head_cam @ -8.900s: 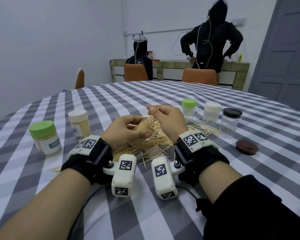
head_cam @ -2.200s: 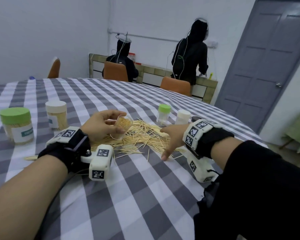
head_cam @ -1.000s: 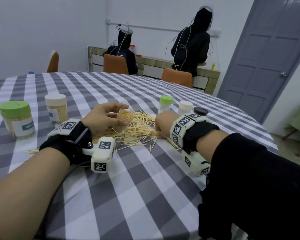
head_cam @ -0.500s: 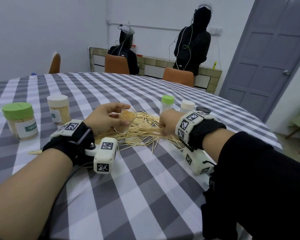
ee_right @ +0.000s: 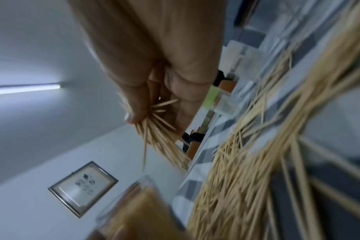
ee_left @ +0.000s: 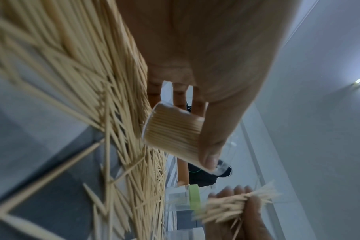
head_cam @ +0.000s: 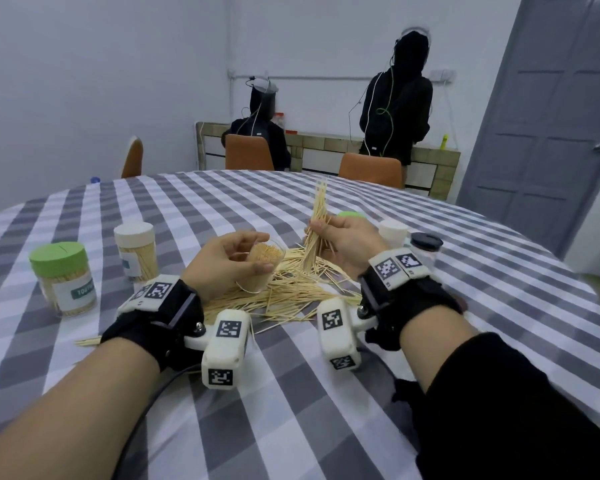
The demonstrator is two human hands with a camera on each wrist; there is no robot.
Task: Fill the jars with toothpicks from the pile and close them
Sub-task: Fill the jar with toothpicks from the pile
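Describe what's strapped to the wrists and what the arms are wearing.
Each wrist carries a black strap topped by a white block with black square markers: left wrist, right wrist. A white camera pod, also marker-tagged, hangs under each. A black cable trails from the left unit. The left forearm is bare; a black sleeve covers the right.

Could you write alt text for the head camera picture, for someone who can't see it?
Over a checked table, the left hand holds an open jar packed with toothpicks while the right hand grips a fresh bundle above the loose pile. Two filled, lidded jars stand at left.
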